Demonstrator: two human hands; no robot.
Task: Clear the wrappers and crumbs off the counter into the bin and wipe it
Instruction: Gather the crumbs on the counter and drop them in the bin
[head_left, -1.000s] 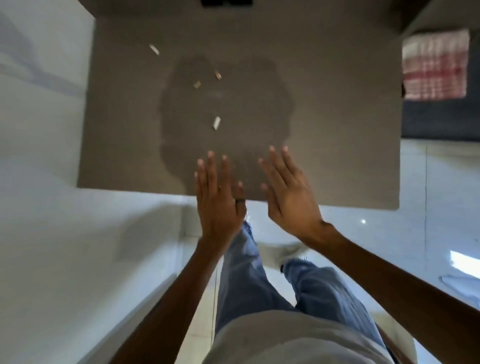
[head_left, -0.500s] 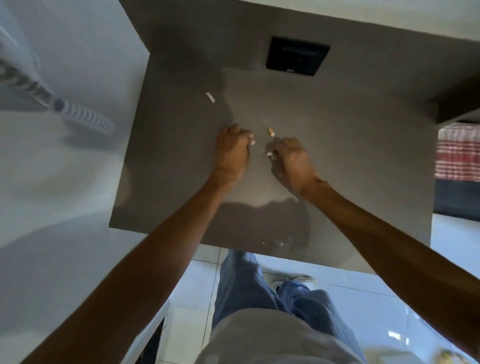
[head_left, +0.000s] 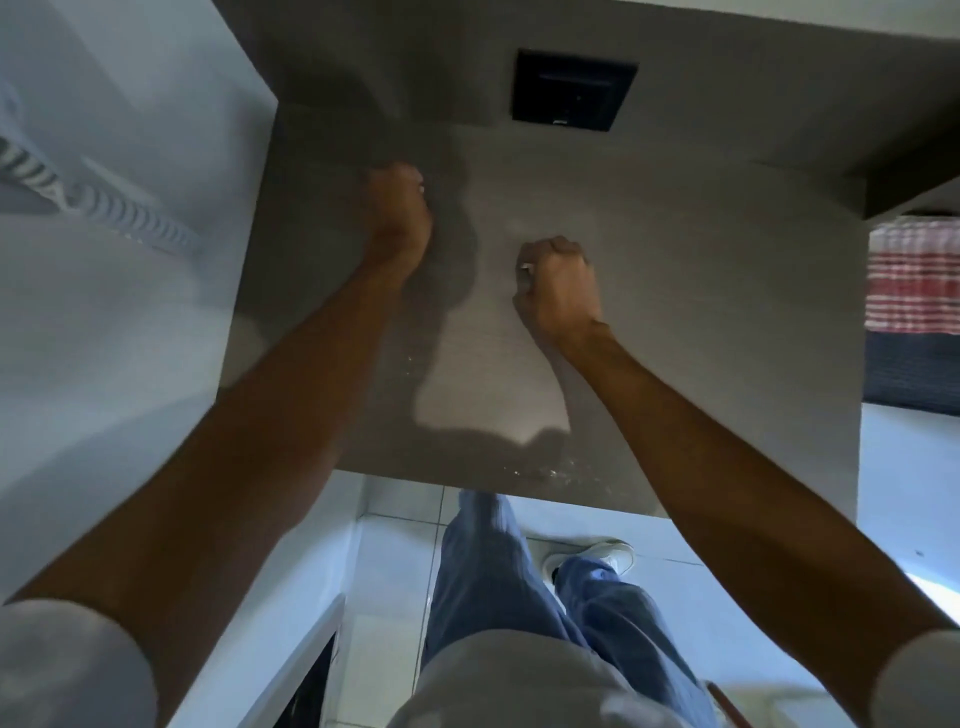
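While both arms reach out over the grey table (head_left: 675, 312), the left hand (head_left: 397, 213) sits far out near the table's left rear part, its fingers curled into a fist with the knuckles turned away; whether anything lies inside it cannot be told. Nearer the middle, well apart from it, the right hand (head_left: 558, 286) is also balled up, and a small pale scrap (head_left: 525, 268), likely a wrapper piece, peeks out at the thumb side of its closed fingers. Fine crumbs (head_left: 545, 472) glint along the table's near edge, with a few more specks beside the left forearm. On the wall behind the table sits a black square panel (head_left: 571, 96). At the right edge hangs a red-and-white checked cloth (head_left: 914, 275). Below the table show blue jeans (head_left: 483, 582) and a white shoe (head_left: 597, 556) on the pale tiled floor (head_left: 395, 551).
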